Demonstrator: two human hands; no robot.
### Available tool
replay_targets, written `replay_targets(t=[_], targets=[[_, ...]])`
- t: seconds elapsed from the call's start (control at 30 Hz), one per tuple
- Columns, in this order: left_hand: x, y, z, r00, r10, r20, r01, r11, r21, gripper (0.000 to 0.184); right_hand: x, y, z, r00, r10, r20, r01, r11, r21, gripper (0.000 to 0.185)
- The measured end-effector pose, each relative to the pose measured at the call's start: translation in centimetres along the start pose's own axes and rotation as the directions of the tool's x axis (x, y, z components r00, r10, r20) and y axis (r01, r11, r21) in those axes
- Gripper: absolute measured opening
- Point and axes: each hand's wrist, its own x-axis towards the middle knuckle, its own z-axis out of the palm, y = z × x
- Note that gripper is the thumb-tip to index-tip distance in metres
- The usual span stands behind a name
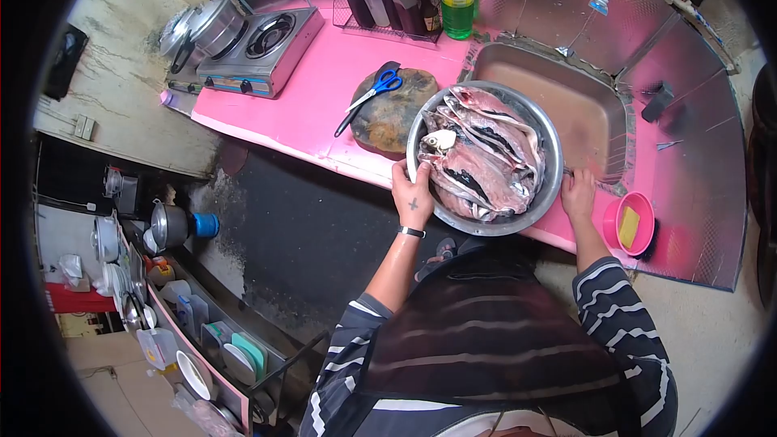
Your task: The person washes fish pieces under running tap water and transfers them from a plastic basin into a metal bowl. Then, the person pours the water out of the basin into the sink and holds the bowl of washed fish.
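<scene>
A round metal basin point(554, 163) full of split, gutted fish point(477, 154) is in front of me, overlapping the sink's near left corner and the counter's front edge. My left hand point(413, 194) grips its left rim, thumb on the inside edge. My right hand point(578, 193) is closed at the basin's right rim, its fingers partly hidden. Left of the basin lies a round chopping board point(394, 117). Blue-handled scissors point(382, 86) and a dark-handled knife point(346, 120) rest on the board.
The sink point(583, 105) lies behind the basin. A pink bowl with a yellow sponge point(629, 226) stands at the right. Bottles in a wire rack point(387, 31) and green dish soap point(458, 8) stand at the back. A gas stove point(263, 53) is at the left.
</scene>
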Motion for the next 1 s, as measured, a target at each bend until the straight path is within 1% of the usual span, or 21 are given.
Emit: replay_targets(t=[0.07, 0.17, 0.27, 0.3, 0.37, 0.4, 0.43, 0.53, 0.63, 0.73, 1.0], targets=[[0.0, 0.0, 0.0, 1.000, -0.009, 0.001, 0.009, 1.000, -0.003, 0.039, 0.0, 0.1, 0.0, 1.000, 0.016, 0.007, -0.016, 1.000, 0.001, 0.024], [0.4, -1.5, 0.3, 0.996, 0.082, -0.042, -0.081, 0.997, 0.018, 0.038, 0.1, -0.2, 0.3, 1.000, 0.017, 0.013, -0.017, 1.000, 0.015, 0.024], [0.2, -0.8, 0.0, 0.998, 0.056, -0.001, -0.056, 0.998, -0.010, 0.036, 0.0, 0.4, 0.4, 1.000, -0.006, 0.012, 0.006, 1.000, 0.017, 0.025], [0.0, -0.5, 0.1, 1.000, 0.014, 0.008, -0.013, 0.999, -0.049, 0.034, 0.0, 0.7, 0.5, 1.000, -0.011, 0.009, 0.011, 1.000, 0.009, 0.025], [0.0, -0.2, -0.2, 0.999, 0.048, 0.023, -0.048, 0.999, 0.008, 0.032, 0.0, 1.2, 0.9, 0.999, -0.040, -0.007, 0.041, 0.999, 0.019, 0.024], [0.1, -0.5, -0.2, 0.998, 0.050, 0.027, -0.051, 0.998, 0.024, 0.032, 0.0, 1.3, 1.0, 1.000, -0.028, -0.001, 0.028, 1.000, 0.000, 0.025], [0.4, -1.4, 0.0, 0.996, 0.075, 0.039, -0.074, 0.997, -0.029, 0.032, -0.1, 1.4, 1.0, 1.000, -0.019, 0.006, 0.019, 1.000, -0.014, 0.026], [0.4, -1.1, 0.1, 0.999, 0.031, 0.037, -0.027, 0.996, -0.084, 0.034, 0.0, 0.9, 0.8, 0.999, 0.045, 0.018, -0.045, 0.999, 0.007, 0.026], [0.6, -1.5, 0.0, 0.999, 0.018, 0.043, -0.015, 0.997, -0.081, 0.035, 0.0, 0.8, 0.5, 0.996, 0.065, 0.053, -0.065, 0.998, 0.000, 0.027], [0.5, -1.2, 0.1, 0.999, 0.013, 0.041, -0.010, 0.997, -0.079, 0.035, 0.0, 0.9, 0.6, 0.998, 0.054, 0.030, -0.054, 0.999, 0.001, 0.027], [0.3, -0.7, 0.0, 0.999, 0.018, 0.038, -0.015, 0.996, -0.084, 0.035, 0.1, 0.8, 0.4, 0.997, 0.063, 0.035, -0.064, 0.998, 0.024, 0.024]])
